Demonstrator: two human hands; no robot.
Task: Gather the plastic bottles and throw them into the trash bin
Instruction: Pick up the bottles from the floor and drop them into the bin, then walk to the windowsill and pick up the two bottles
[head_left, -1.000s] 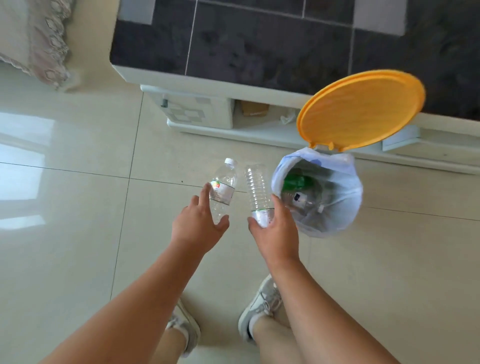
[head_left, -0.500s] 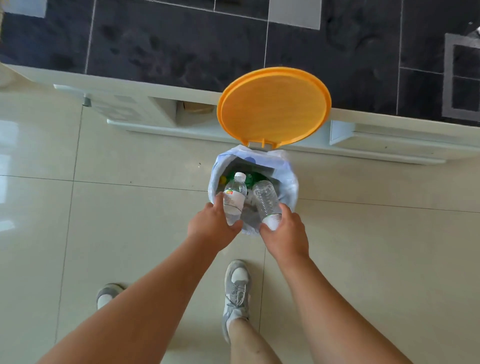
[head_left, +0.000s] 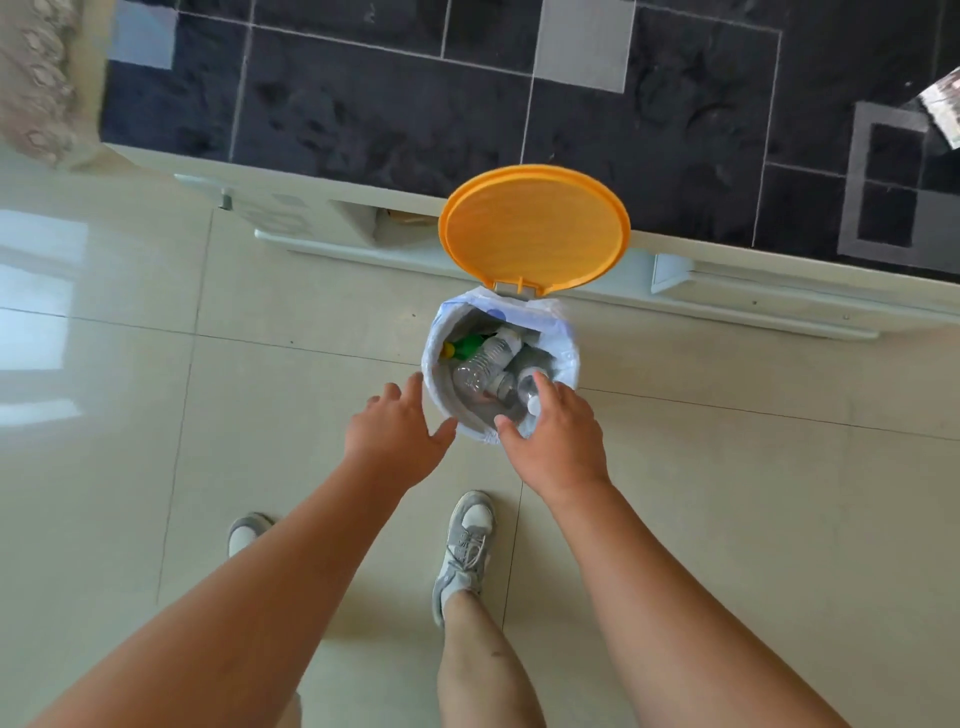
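Observation:
The trash bin (head_left: 567, 347), lined with a pale blue-white bag, stands on the floor with its orange lid (head_left: 535, 228) tipped up. Inside lie a clear plastic bottle (head_left: 482, 365), a green bottle (head_left: 467, 343) and other clear ones. My left hand (head_left: 396, 436) hovers just left of the rim, empty, with its fingers spread. My right hand (head_left: 557, 446) is over the near rim with fingers apart. A clear bottle with a white cap (head_left: 529, 391) sits between its thumb and forefinger, pointing down into the bin and apparently loose.
A low white cabinet base (head_left: 737, 291) runs behind the bin under a dark tiled surface (head_left: 363, 104). A lace cloth (head_left: 31, 78) hangs at the top left. My shoes (head_left: 466, 545) stand on the glossy beige floor just before the bin.
Both hands have opened over the bin. The labelled bottle from my left hand has dropped inside, and the right hand's bottle is slipping down into the bin.

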